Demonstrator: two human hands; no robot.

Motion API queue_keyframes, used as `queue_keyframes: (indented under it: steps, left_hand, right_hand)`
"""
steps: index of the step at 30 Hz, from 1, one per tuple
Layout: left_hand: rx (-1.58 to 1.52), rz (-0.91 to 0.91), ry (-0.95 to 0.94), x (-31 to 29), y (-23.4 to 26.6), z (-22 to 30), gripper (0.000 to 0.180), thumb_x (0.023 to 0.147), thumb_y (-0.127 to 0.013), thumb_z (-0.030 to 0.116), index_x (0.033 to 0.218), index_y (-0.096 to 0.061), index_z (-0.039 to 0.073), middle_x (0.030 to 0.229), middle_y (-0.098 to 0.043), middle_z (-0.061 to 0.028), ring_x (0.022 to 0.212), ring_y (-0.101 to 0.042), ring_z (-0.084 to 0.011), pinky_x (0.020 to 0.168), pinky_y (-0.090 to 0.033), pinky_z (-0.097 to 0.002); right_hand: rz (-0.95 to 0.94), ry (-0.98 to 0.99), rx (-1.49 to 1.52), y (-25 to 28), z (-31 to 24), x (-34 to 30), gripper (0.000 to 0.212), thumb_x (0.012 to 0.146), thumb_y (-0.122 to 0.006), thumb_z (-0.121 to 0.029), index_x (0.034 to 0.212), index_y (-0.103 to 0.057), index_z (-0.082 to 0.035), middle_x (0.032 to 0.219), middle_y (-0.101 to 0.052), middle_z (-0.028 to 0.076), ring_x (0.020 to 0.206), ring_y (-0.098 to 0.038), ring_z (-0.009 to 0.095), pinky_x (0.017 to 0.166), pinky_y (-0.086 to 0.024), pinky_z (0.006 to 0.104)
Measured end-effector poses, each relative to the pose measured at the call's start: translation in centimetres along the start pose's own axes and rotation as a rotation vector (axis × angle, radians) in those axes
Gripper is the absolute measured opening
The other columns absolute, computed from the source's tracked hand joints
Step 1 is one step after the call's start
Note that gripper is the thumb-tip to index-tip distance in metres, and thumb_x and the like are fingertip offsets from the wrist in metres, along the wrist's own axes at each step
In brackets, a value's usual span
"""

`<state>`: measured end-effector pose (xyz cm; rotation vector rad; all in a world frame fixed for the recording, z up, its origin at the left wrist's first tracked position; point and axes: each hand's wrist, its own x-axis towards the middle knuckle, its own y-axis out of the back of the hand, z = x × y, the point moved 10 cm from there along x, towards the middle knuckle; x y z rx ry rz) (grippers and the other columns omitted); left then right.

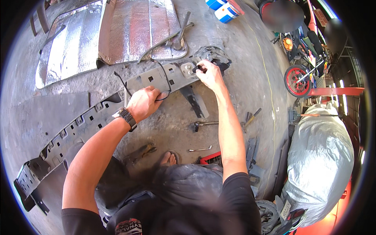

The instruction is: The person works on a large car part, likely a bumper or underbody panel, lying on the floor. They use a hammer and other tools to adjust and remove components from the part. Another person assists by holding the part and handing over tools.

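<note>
A long grey metal beam [105,109] with square holes lies slantwise across the floor, from the lower left up to the middle. My left hand [145,102], with a watch [126,117] on its wrist, is curled over the beam's near edge. A thin black wire [166,74] loops across the beam beside those fingers. At the beam's right end, my right hand [211,75] pinches something small and dark next to a plate with round bolt heads [189,69]; the fingers partly hide it. Just beyond is a dark, crumpled-looking part [220,58].
A ratchet [206,123], a wrench [200,149] and a red tray [211,158] lie near my foot [168,158]. Beyond the beam is a silver sunshade [86,39] with metal bars [181,35]. A motorcycle [299,80] and a silver-covered vehicle [321,152] stand at right.
</note>
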<state>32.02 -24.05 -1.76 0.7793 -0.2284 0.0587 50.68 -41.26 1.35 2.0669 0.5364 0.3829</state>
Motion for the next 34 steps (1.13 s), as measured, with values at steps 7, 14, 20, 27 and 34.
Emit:
queue_keyframes:
  steps: [7,14,20,27,34]
  left_hand:
    - [-0.026,0.032,-0.026,-0.1,-0.1,0.1,0.030,0.094,-0.061,0.026,0.077,-0.060,0.001,0.076,-0.060,-0.0182,0.072,-0.061,-0.0396,0.066,-0.049,-0.0467]
    - [-0.031,0.013,-0.002,-0.3,0.0,-0.2,0.029,0.094,-0.061,0.025,0.078,-0.061,0.001,0.079,-0.060,-0.0177,0.074,-0.061,-0.0399,0.067,-0.050,-0.0475]
    - [-0.032,-0.002,0.012,-0.3,-0.1,-0.4,0.027,0.094,-0.061,0.024,0.081,-0.063,0.001,0.080,-0.061,-0.0175,0.075,-0.062,-0.0398,0.068,-0.050,-0.0472]
    - [-0.040,-0.014,0.021,-0.2,-0.2,-0.1,0.026,0.093,-0.062,0.024,0.081,-0.063,0.001,0.081,-0.062,-0.0174,0.076,-0.062,-0.0394,0.069,-0.051,-0.0467]
    - [-0.015,-0.017,0.007,-0.2,-0.2,-0.1,0.026,0.093,-0.063,0.024,0.081,-0.062,0.002,0.082,-0.062,-0.0179,0.077,-0.063,-0.0390,0.070,-0.051,-0.0468]
  right_hand:
    - [-0.016,-0.060,0.027,-2.3,1.9,1.3,0.025,0.080,-0.070,-0.016,0.102,-0.070,-0.004,0.087,-0.071,0.017,0.077,-0.069,0.028,0.070,-0.052,0.0367]
    - [-0.044,-0.019,-0.054,-3.7,0.6,2.3,0.029,0.080,-0.073,-0.017,0.104,-0.068,0.000,0.088,-0.070,0.021,0.081,-0.070,0.033,0.073,-0.054,0.0405]
    - [-0.043,0.014,-0.146,-4.0,-0.2,2.9,0.026,0.081,-0.070,-0.016,0.100,-0.067,0.001,0.089,-0.069,0.025,0.085,-0.068,0.041,0.074,-0.053,0.0453]
    - [-0.054,0.253,-0.249,-4.0,-1.2,2.8,0.021,0.082,-0.069,-0.015,0.093,-0.065,0.003,0.083,-0.065,0.025,0.077,-0.065,0.042,0.068,-0.050,0.0467]
    - [-0.020,0.112,-0.284,-4.6,-0.4,3.4,0.027,0.081,-0.072,-0.022,0.086,-0.064,0.003,0.084,-0.063,0.030,0.083,-0.064,0.046,0.070,-0.051,0.0490]
